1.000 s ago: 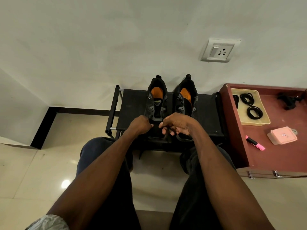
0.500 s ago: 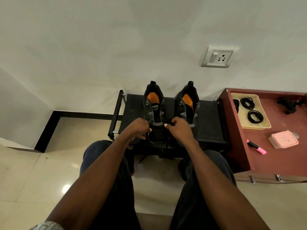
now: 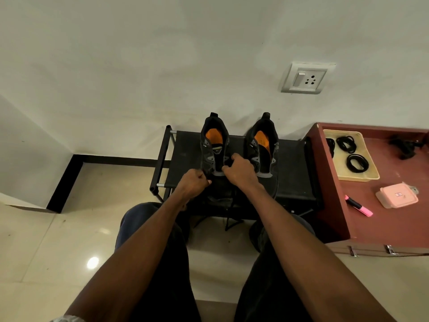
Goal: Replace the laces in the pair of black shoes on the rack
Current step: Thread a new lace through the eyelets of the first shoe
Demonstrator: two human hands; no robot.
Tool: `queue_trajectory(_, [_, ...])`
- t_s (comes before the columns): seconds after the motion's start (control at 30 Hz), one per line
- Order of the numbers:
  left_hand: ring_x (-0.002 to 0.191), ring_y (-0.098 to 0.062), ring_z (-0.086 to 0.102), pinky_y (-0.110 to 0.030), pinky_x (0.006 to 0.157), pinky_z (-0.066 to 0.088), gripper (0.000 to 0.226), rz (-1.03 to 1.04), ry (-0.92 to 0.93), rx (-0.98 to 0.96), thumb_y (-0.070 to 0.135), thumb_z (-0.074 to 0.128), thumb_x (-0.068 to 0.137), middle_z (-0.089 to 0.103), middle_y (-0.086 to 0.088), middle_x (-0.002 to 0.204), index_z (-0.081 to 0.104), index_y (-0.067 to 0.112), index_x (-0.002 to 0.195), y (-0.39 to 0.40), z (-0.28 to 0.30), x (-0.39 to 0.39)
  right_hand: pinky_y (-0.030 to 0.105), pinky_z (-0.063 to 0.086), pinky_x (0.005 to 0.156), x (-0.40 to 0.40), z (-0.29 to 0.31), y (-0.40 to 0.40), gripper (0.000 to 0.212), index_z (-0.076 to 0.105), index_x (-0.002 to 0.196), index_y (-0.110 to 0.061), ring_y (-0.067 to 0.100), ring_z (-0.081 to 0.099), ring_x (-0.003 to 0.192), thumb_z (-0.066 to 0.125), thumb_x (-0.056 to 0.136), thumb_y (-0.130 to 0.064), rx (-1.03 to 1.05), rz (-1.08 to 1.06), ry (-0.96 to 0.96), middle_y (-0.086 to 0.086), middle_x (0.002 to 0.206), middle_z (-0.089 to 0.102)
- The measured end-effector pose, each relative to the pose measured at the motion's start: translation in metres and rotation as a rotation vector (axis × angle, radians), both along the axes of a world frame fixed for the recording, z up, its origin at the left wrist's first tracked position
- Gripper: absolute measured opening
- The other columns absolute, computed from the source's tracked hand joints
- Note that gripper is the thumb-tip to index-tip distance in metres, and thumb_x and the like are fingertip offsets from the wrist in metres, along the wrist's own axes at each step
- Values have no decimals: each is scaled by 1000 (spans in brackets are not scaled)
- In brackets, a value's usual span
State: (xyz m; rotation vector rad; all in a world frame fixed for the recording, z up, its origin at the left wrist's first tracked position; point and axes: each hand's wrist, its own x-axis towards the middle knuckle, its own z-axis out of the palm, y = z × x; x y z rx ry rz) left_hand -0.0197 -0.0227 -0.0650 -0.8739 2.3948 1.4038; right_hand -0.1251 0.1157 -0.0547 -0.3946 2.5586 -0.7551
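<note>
You have two black shoes (image 3: 214, 145) in front of you, each with grey panels along the eyelets and a bright orange insole. They sit on a rack (image 3: 185, 154) of black fabric with black posts and silver-grey crossbars. To your right, the surface (image 3: 394, 228) is a deep reddish brown; on it you see a pale yellow tray (image 3: 371, 173) with black coiled laces (image 3: 357, 162), a pale pink box (image 3: 397, 196), and a marker (image 3: 358, 205) that is pink with a black middle. Your wall is plain off-white, its socket plate (image 3: 306, 77) white and light grey. The floor tiles are glossy cream, edged by a black skirting strip (image 3: 62, 184). Your trousers (image 3: 157, 263) are dark, nearly black.
</note>
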Motion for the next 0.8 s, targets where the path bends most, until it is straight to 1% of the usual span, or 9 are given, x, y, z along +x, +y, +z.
queue_trajectory(0.07, [80,-23,62,-39,79,53,31,18,65,44,18,67,92,64,-12,87,50,18,66,0,-7,4,44,50,87,1,1,-3,51,47,136,-6,38,57,114,59,94,-33,23,20,24,18,124,59])
queue_trajectory(0.1, [79,-23,61,-40,79,53,32,17,86,56,18,67,92,63,-12,85,49,19,66,1,-7,5,43,49,84,1,1,-4,49,47,134,-6,38,57,113,59,95,-33,33,23,27,18,123,59])
queue_trajectory(0.23, [72,-16,53,-33,70,45,28,10,91,80,21,66,94,56,-2,77,52,16,71,6,-4,1,41,47,78,0,-1,-2,48,45,133,-6,38,58,110,59,95,-33,47,19,22,18,120,60])
queue_trajectory(0.4, [71,-14,52,-29,65,43,24,77,96,77,21,68,92,57,-3,73,56,14,72,7,-3,-2,46,53,86,-4,-5,3,48,48,131,-9,36,60,107,63,93,-34,2,1,-25,16,116,62])
queue_trajectory(0.43, [70,-14,52,-28,64,42,23,80,99,78,21,68,92,57,-3,73,57,14,72,7,-2,-3,44,53,83,-4,-6,3,49,50,128,-8,35,60,106,63,93,-39,-8,-12,-32,15,115,62])
queue_trajectory(0.5, [70,-14,53,-28,65,42,23,84,103,89,20,69,91,58,-3,71,58,14,72,9,-2,-5,38,47,72,-5,-7,3,45,56,111,-7,30,60,94,62,93,-48,-11,-30,-39,11,101,62])
queue_trajectory(0.6, [71,-13,54,-28,67,43,22,75,96,105,17,69,89,59,-3,72,58,12,71,11,1,-7,36,45,64,-6,-10,1,39,57,86,-8,25,59,77,62,95,-45,-11,-43,-18,7,79,59])
queue_trajectory(0.7, [64,-9,52,-26,63,40,29,46,101,116,6,68,88,57,2,67,53,13,64,12,8,-9,33,43,59,-8,-13,-2,40,51,73,-11,28,60,73,65,92,-43,-21,-80,-20,9,75,59])
queue_trajectory(0.8, [65,-11,57,-25,63,42,26,50,95,172,0,66,86,61,1,68,56,12,66,9,10,-10,33,43,58,-11,-12,-4,42,49,68,-12,27,59,68,67,91,-42,-27,-110,-53,8,72,59])
